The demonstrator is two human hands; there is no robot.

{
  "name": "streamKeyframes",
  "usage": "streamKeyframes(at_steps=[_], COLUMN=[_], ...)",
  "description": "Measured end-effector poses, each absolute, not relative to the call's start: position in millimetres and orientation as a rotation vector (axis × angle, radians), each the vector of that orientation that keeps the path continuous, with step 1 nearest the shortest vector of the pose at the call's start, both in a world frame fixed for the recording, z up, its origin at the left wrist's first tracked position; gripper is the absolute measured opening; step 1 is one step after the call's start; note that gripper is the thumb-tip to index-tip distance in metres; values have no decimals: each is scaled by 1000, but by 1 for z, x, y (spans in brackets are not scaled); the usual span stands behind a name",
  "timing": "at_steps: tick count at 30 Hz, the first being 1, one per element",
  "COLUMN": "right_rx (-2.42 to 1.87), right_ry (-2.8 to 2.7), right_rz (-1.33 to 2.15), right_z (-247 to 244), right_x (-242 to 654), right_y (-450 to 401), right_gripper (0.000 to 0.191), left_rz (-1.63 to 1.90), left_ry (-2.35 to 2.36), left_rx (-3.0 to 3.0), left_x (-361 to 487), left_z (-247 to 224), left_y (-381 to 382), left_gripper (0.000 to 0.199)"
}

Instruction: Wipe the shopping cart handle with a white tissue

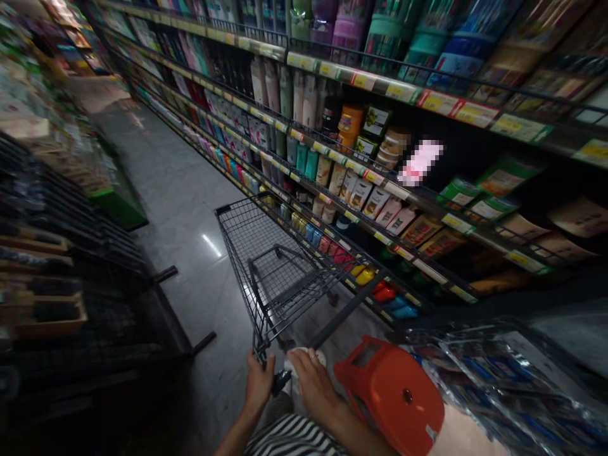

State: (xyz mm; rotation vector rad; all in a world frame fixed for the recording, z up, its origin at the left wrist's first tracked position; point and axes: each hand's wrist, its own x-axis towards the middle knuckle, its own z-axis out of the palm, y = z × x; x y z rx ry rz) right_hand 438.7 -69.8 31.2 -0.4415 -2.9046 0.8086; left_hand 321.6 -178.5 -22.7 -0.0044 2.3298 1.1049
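The black wire-mesh shopping cart (236, 237) stood on the glossy grey floor (164, 161), in front of the person and alongside the long black shelving (409, 92) on the right. The left hand (259, 382) held the cart's near left corner, its thumb and forefinger pinching the dark frame from 2 sides. The right hand (311, 383) lay palm down over the dark straight handle (346, 313), fingers close together, with 1 ring showing; whether the fingertips curled underneath could not be told. An orange-red plastic stool (396, 396) with 1 round hole in its top stood just to the right of that hand, near shiny plastic-wrapped packs (513, 367). Rows of coloured bottles, tubs and jars filled much of the shelving behind yellow and white price labels. A black-and-white striped garment (289, 437) showed below the hands.
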Motion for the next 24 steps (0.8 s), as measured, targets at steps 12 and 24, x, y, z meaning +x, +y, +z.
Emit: streamKeyframes(at_steps=[12,24], right_rx=[-465,-513], right_ry=[-2828,-2643], right_rz=[684,695], right_z=[28,17], right_x=[436,463], right_y=[-46,98], right_gripper=[43,58], left_rz=[998,987], left_ry=[2430,2515], left_rx=[40,-30], left_x=[304,285], left_z=[-26,-23], left_y=[-210,-229], left_gripper=[54,56])
